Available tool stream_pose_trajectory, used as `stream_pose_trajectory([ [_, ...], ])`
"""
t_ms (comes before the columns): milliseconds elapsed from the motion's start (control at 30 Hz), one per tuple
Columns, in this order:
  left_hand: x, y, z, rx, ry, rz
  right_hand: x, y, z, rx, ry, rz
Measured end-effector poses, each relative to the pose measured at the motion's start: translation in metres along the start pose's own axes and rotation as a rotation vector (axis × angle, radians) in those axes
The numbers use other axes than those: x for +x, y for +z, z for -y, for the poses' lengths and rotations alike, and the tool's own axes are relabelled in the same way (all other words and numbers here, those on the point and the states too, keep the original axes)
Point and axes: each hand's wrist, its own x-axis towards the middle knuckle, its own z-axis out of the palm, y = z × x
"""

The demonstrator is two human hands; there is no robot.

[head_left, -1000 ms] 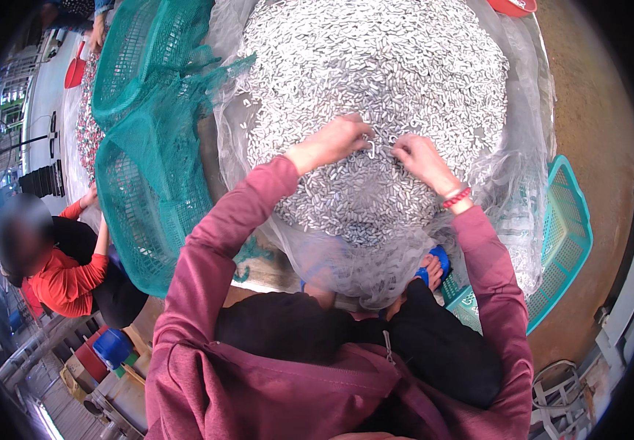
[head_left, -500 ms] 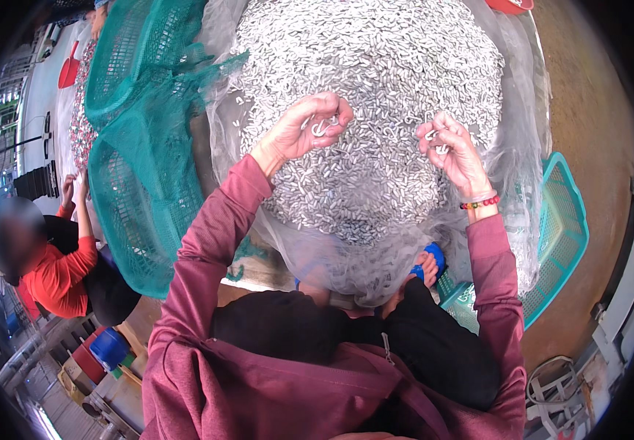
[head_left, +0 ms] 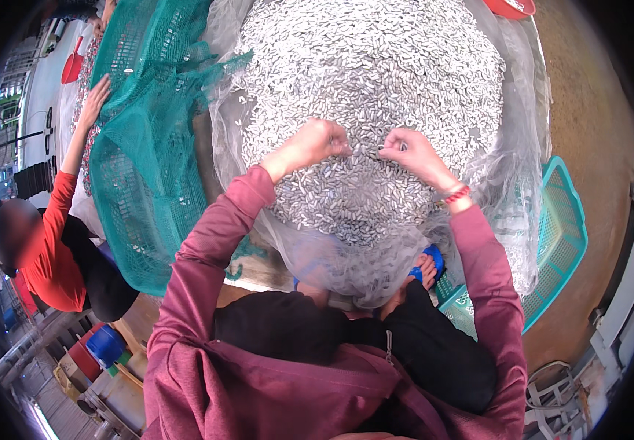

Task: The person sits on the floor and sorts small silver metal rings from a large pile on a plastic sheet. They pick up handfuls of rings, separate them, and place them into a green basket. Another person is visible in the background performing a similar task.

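A broad heap of small silvery-white oblong pieces (head_left: 375, 66) lies on a sheer whitish net (head_left: 504, 161) in front of me. Over the lower middle of the heap my left hand (head_left: 309, 145) is closed, its fingers curled downward and its fingertips near the pieces. Facing it a short way to the right, my right hand (head_left: 413, 155) is closed too, thumb and forefinger pinched together. Whatever either hand has in its fingers is too small or hidden to name. A red beaded bracelet (head_left: 457, 195) circles my right wrist.
Green netting (head_left: 144, 169) covers baskets along the left. A turquoise basket (head_left: 562, 242) stands at right, and a red bowl (head_left: 511, 7) at the far right corner. A co-worker in an orange top (head_left: 56, 257) reaches across on the left. A red scoop (head_left: 72, 67) lies beyond.
Both my hands have moved inward and closer together, the right one turning its fingers leftward. White curved pieces seen in them before no longer show. The co-worker's arm has stretched out farther.
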Motion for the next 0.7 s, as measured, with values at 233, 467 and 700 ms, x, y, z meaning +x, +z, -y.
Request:
stream_pose_trajectory([
  [233, 0.009, -0.027, -0.032, -1.35, -0.186, 0.148, -0.026, -0.021, -0.001, 0.752, 0.102, -0.012],
  [467, 0.022, -0.004, -0.027, -1.453, -0.18, 0.154, -0.028, -0.016, -0.006, 0.974, 0.145, -0.089],
  [700, 0.027, -0.01, -0.035, -1.428, -0.184, 0.154, -0.036, -0.021, -0.007, 1.32, 0.18, -0.045],
])
